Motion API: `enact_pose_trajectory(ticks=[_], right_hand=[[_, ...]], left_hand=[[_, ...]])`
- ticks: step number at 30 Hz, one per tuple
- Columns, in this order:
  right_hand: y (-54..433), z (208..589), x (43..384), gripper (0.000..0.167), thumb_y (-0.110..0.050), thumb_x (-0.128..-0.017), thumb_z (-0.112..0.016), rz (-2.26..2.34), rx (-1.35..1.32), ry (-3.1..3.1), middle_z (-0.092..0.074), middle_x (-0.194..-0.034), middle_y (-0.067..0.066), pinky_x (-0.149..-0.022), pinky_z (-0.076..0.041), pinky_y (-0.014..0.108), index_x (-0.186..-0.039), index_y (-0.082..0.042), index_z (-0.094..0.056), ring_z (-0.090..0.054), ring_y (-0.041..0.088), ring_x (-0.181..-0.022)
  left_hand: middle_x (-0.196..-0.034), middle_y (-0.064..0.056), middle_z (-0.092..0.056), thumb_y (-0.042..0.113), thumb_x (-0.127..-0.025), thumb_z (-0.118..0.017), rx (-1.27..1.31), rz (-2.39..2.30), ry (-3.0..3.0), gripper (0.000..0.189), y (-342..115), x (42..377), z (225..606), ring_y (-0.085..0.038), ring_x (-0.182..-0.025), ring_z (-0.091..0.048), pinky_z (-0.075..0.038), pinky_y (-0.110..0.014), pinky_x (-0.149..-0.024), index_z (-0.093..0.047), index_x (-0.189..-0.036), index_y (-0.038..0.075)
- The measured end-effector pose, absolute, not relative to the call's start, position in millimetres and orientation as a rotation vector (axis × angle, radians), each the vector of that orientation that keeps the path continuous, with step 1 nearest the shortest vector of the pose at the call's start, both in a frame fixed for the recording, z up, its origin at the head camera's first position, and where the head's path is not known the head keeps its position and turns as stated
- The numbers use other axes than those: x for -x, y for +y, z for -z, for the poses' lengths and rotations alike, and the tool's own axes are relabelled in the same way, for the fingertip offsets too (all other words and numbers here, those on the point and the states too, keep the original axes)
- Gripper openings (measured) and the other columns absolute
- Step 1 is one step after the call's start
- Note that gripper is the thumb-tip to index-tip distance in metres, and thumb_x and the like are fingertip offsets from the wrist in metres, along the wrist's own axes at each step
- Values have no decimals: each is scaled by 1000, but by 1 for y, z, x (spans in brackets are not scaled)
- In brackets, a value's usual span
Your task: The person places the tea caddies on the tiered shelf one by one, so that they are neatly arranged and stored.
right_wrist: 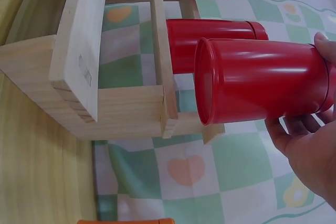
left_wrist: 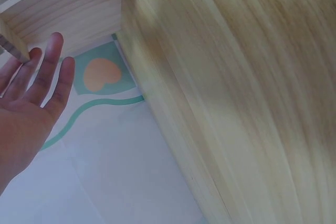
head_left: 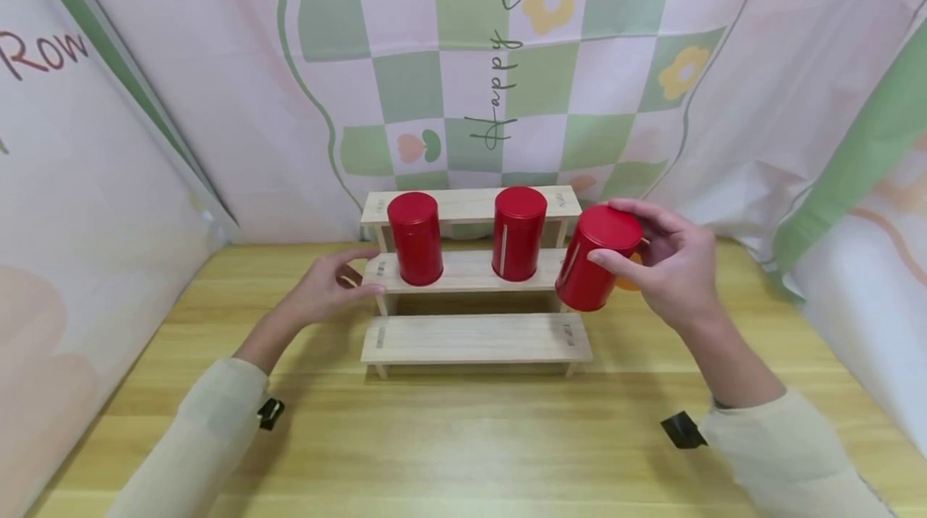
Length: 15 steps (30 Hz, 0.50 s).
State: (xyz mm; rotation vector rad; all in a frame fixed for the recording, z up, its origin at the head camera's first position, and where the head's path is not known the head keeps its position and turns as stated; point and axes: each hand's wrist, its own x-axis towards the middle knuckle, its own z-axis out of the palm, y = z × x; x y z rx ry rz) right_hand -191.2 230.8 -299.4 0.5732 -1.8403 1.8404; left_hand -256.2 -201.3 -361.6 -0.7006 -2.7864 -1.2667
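Note:
My right hand point(head_left: 677, 269) grips a red cylindrical tin point(head_left: 597, 261) near its lidded top, thumb on the near side and fingers round the back. The tin leans at the right end of the three-step wooden rack point(head_left: 478, 341), and in the right wrist view its base overlaps the middle shelf's edge. Two more red tins stand upright on the middle shelf, one at left point(head_left: 415, 240) and another right of centre point(head_left: 519, 236). At the rack's left side, my left hand point(head_left: 326, 285) holds the end of the middle shelf between thumb and index finger; its other fingers are extended.
Partly hidden behind the right hand is an orange object point(head_left: 628, 273). The rack stands on a wood-grain table point(head_left: 449, 446) against a green-and-white checked curtain point(head_left: 405, 84). More curtain hangs at both sides. Black pieces show beside the left cuff point(head_left: 270, 413) and the right cuff point(head_left: 683, 429).

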Motion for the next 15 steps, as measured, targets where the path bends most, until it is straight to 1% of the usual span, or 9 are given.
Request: enact_pose_trajectory(ticks=[8, 15], right_hand=[[228, 304, 189, 52, 24, -78, -73, -1814, -601, -1904, -71, -118, 7, -85, -58, 19, -127, 8, -67, -67, 20, -101], [223, 308, 187, 57, 31, -73, -71, -1832, -699, -1912, -70, -118, 9, -87, -59, 21, -126, 7, -69, -68, 20, -102]], left_hand=[[-141, -22, -62, 19, -90, -83, 711, 1281, -2768, 60, -201, 256, 363, -30, -92, -70, -63, -43, -83, -60, -141, -1], [-141, -22, -62, 18, -90, -83, 706, 1288, -2760, 60, -200, 255, 362, -31, -92, -70, -63, -43, -83, -60, -141, -1]])
